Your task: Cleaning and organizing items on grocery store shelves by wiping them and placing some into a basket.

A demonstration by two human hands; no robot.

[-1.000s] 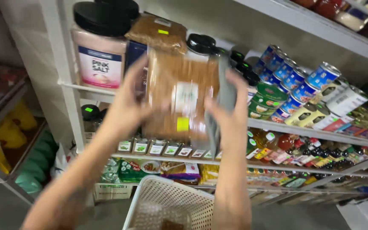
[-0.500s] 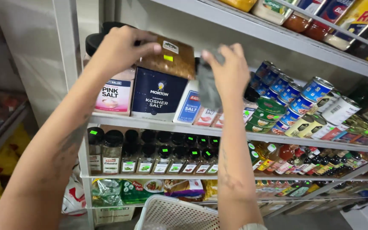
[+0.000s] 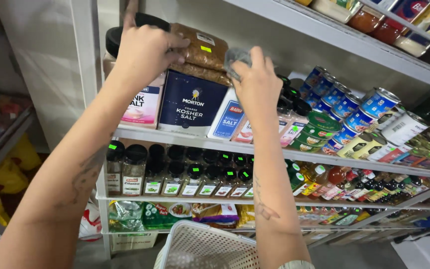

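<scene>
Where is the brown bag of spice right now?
In the head view, the brown bag lies on top of the dark blue box, upper left, with the left hand and right hand touching it.

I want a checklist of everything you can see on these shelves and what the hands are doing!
Surface: white metal shelf, crowded.
Job's things: clear bag of brown grains lying on top of the dark blue salt box.
Clutter: black-lidded spice jars below; blue-labelled tin cans at right; white plastic basket at bottom.
Hands: left hand grips the bag's left end; right hand pinches its clear right end.
Cables: nothing seen.
Surroundings: grey wall, yellow packets on a side rack.
</scene>
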